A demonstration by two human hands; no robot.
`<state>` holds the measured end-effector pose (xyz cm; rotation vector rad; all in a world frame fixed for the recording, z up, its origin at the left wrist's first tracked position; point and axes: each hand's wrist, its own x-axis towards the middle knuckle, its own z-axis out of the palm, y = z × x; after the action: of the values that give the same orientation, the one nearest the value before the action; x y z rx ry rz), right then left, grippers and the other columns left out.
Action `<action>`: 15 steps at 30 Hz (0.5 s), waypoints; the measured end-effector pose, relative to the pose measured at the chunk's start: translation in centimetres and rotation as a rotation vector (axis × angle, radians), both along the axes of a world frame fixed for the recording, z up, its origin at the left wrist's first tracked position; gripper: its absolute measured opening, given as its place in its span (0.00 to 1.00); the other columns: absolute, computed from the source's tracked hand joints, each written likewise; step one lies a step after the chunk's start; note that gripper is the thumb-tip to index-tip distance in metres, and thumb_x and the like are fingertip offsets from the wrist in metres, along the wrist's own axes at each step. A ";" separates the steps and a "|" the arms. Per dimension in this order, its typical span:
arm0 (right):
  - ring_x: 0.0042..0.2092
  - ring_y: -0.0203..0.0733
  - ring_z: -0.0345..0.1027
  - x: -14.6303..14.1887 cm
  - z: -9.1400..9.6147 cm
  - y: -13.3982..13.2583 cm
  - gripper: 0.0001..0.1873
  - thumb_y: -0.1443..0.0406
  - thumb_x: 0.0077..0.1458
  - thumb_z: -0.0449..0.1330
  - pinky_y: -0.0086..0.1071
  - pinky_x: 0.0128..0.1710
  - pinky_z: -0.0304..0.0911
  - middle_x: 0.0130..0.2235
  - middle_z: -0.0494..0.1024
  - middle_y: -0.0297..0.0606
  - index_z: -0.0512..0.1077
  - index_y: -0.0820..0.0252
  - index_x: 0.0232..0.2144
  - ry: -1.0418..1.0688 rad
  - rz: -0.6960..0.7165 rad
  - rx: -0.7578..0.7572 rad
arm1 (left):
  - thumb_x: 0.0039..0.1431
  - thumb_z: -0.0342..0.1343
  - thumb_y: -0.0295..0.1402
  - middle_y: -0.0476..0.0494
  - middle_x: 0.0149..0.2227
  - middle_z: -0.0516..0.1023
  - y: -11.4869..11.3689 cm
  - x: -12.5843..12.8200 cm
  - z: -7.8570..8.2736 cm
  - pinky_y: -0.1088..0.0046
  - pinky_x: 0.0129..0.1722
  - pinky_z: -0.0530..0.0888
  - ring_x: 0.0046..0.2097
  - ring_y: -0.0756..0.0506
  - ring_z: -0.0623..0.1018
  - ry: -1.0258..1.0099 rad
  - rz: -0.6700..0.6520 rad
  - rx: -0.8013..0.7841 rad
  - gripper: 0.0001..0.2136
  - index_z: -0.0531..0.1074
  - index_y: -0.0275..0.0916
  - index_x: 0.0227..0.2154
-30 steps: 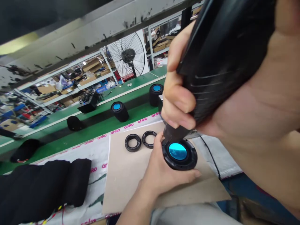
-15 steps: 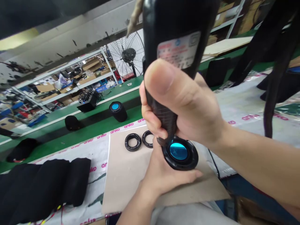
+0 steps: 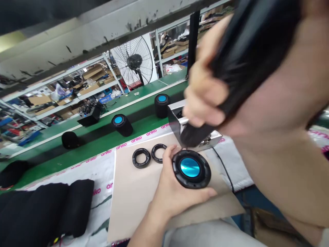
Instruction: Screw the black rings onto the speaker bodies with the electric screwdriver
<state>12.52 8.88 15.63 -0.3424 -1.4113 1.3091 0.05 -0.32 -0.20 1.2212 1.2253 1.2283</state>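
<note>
My left hand (image 3: 174,192) is wrapped round a black cylindrical speaker (image 3: 205,176) with a shiny blue disc on its upturned end; its body is mostly hidden. In my right hand (image 3: 205,89) is a black electric screwdriver (image 3: 257,58), tilted, its nose pointing down to the left. That nose is just above the far rim of the speaker; whether the bit touches a screw I cannot tell. Beyond my left fingers, two black rings (image 3: 141,158) lie side by side on a brown board (image 3: 133,195).
Behind the speaker stands a metal box (image 3: 177,125) with small screws. Two more blue-topped speakers (image 3: 123,125) stand on the green conveyor (image 3: 144,120). Black fabric-covered cylinders (image 3: 46,209) lie at the left. A fan (image 3: 135,61) and loaded shelves are in the background.
The screwdriver has swung from nearly upright over the rim to a tilt, its body now up and right. The metal box has come into sight. My left hand still holds the speaker.
</note>
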 end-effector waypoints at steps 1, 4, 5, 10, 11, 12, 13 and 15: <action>0.16 0.32 0.54 0.8 -0.3 0.7 0.30 0.40 0.48 0.73 0.28 0.11 0.54 0.16 0.63 0.26 0.68 0.55 0.21 0.024 -0.171 0.034 | 0.33 0.83 0.37 0.35 0.65 0.71 0.0 -0.1 0.0 0.46 0.69 0.68 0.66 0.30 0.74 -0.013 -0.037 -0.012 0.55 0.59 0.45 0.64; 0.16 0.36 0.58 2.7 -3.0 3.2 0.31 0.40 0.41 0.78 0.32 0.10 0.53 0.17 0.64 0.29 0.71 0.56 0.22 0.105 -0.443 0.064 | 0.35 0.83 0.37 0.35 0.64 0.72 0.1 -0.2 0.0 0.48 0.67 0.69 0.65 0.31 0.75 -0.033 -0.094 -0.055 0.52 0.59 0.46 0.63; 0.15 0.36 0.57 3.1 -4.1 4.0 0.29 0.42 0.45 0.77 0.32 0.10 0.51 0.17 0.65 0.31 0.71 0.57 0.21 0.113 -0.477 0.048 | 0.35 0.83 0.37 0.35 0.64 0.72 0.2 -0.2 0.1 0.48 0.66 0.71 0.64 0.31 0.75 -0.033 -0.095 -0.065 0.51 0.59 0.46 0.62; 0.13 0.37 0.55 3.5 -8.2 5.6 0.27 0.47 0.50 0.75 0.30 0.09 0.49 0.16 0.66 0.30 0.68 0.57 0.20 0.068 -0.473 -0.037 | 0.35 0.83 0.38 0.36 0.65 0.71 0.3 -0.1 0.3 0.53 0.62 0.74 0.63 0.32 0.76 0.006 -0.062 -0.066 0.51 0.60 0.47 0.62; 0.13 0.37 0.55 3.5 -8.6 5.7 0.27 0.47 0.51 0.74 0.30 0.10 0.49 0.16 0.66 0.30 0.67 0.57 0.20 0.058 -0.464 -0.040 | 0.34 0.83 0.38 0.36 0.65 0.70 0.4 -0.1 0.3 0.54 0.61 0.75 0.64 0.31 0.76 0.010 -0.063 -0.065 0.51 0.60 0.47 0.61; 0.13 0.37 0.55 3.6 -8.8 5.6 0.28 0.47 0.51 0.73 0.30 0.10 0.49 0.15 0.65 0.30 0.67 0.57 0.20 0.055 -0.456 -0.041 | 0.34 0.83 0.38 0.36 0.66 0.70 0.4 -0.2 0.2 0.54 0.61 0.75 0.64 0.31 0.76 0.013 -0.063 -0.063 0.51 0.61 0.47 0.61; 0.13 0.37 0.55 3.7 -8.8 5.5 0.28 0.47 0.52 0.73 0.29 0.10 0.49 0.15 0.65 0.30 0.66 0.57 0.19 0.049 -0.445 -0.045 | 0.34 0.83 0.38 0.36 0.66 0.70 0.5 -0.2 0.1 0.54 0.61 0.76 0.64 0.31 0.76 0.012 -0.064 -0.058 0.50 0.61 0.47 0.61; 0.13 0.37 0.55 4.1 -8.6 5.1 0.28 0.46 0.51 0.74 0.29 0.09 0.48 0.15 0.65 0.31 0.67 0.57 0.19 0.023 -0.401 -0.079 | 0.35 0.83 0.38 0.36 0.66 0.70 0.5 -0.4 -0.2 0.54 0.61 0.75 0.64 0.31 0.76 0.007 -0.061 -0.044 0.50 0.61 0.47 0.61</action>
<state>16.60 14.01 7.01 -0.6269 -1.1978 1.0358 -0.30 0.22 -0.38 1.2222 1.2057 1.1481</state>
